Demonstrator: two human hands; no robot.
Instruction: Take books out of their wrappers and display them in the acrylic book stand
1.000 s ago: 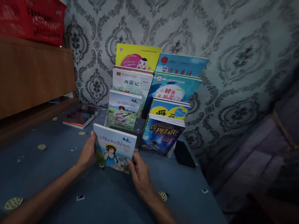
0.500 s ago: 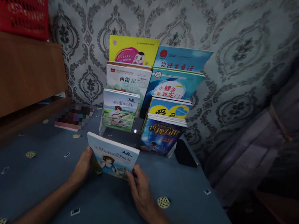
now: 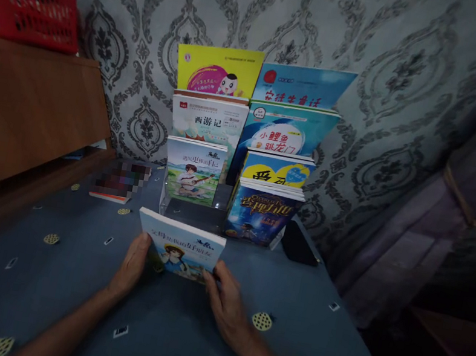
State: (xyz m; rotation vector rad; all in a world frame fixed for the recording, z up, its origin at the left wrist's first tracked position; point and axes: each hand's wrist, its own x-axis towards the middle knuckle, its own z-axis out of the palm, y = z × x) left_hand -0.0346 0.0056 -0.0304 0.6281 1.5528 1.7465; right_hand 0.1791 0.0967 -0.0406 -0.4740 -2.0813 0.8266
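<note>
A thin light-blue book (image 3: 182, 247) with a girl in a hat on its cover is held tilted back above the table. My left hand (image 3: 134, 264) grips its left edge, thumb on the front. On the right edge, my right hand (image 3: 226, 298) is closed with the thumb in front; the fingers behind the cover are partly hidden. Just beyond the book stands a clear tiered book rack (image 3: 162, 204) with books in two columns. At its front left is a book with a guitar player (image 3: 194, 176); at its front right, a dark blue book (image 3: 259, 215).
Farther up the rack stand a yellow book (image 3: 217, 70) and several others. A blurred-out book (image 3: 120, 180) lies on the patterned blue table cover (image 3: 173, 338). A black flat object (image 3: 300, 244) lies right of the rack. At left, a red basket (image 3: 30, 0) tops a wooden cabinet (image 3: 23, 115).
The view has shifted slightly, so the rack looks a little larger and nearer. Both hands keep hold of the light-blue book, almost in the same place.
</note>
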